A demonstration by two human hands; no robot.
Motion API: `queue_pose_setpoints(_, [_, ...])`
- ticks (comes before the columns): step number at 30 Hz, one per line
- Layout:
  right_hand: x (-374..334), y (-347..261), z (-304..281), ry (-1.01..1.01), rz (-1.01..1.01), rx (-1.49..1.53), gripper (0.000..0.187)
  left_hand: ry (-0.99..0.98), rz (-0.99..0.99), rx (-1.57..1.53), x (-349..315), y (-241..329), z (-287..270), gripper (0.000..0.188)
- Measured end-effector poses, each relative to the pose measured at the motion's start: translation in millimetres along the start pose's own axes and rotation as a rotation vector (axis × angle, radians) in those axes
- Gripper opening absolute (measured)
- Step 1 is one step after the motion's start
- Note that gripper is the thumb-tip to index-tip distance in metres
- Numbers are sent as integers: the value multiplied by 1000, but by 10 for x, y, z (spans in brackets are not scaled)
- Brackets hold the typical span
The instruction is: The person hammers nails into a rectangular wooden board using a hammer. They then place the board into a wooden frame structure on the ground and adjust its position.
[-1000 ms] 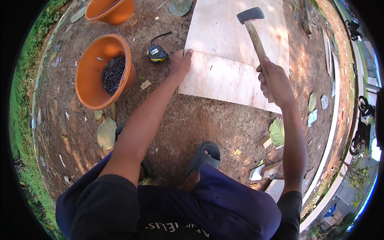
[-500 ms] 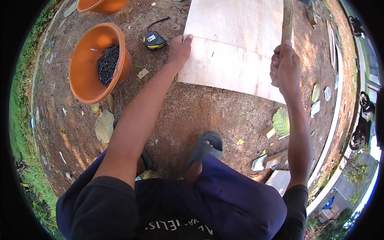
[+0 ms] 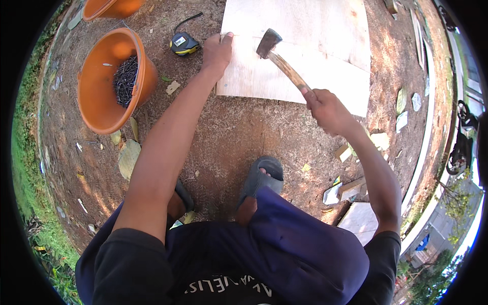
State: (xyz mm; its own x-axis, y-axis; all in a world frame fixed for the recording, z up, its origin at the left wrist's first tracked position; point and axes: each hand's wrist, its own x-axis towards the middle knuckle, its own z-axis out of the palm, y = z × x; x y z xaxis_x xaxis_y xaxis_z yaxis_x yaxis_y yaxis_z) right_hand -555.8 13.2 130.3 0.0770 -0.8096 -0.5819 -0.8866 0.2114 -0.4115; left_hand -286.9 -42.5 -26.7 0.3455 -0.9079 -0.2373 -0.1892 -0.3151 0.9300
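A pale plywood board (image 3: 335,56) lies in front of me, with a seam running across it. My left hand (image 3: 217,53) grips its left edge, thumb on top and fingers curled at the side. My right hand (image 3: 326,109) is closed around the wooden handle of a hammer (image 3: 287,69). The hammer's dark metal head (image 3: 269,43) is over the left part of the board, where it hides most or all of a nail. I cannot tell whether head and nail touch.
Left of the board sits an orange bucket (image 3: 89,94) of nails (image 3: 125,81), with another orange bucket (image 3: 109,7) beyond it. A tape measure (image 3: 184,44) lies near my left hand. Leaves and wood offcuts (image 3: 352,189) litter the dirt at right. My sandalled foot (image 3: 262,175) is below the board.
My right hand has swung the hammer down and leftward, from upright to over the nail. My left hand stays on the board's edge. The whole view has shifted slightly.
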Motion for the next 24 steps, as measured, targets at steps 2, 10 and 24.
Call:
queue_pose_setpoints(2, [-85,-97,-60,-149,14,25,53,66,67,36,64,-195,-63,39])
queue_pose_setpoints(10, [15,-121,-150,437,-193,490,55,-18,-7,-33,12,-140,9,42])
queue_pose_setpoints(24, [-68,330,457,302,-292,237,54,-64,12,-60,67,-247,37,39])
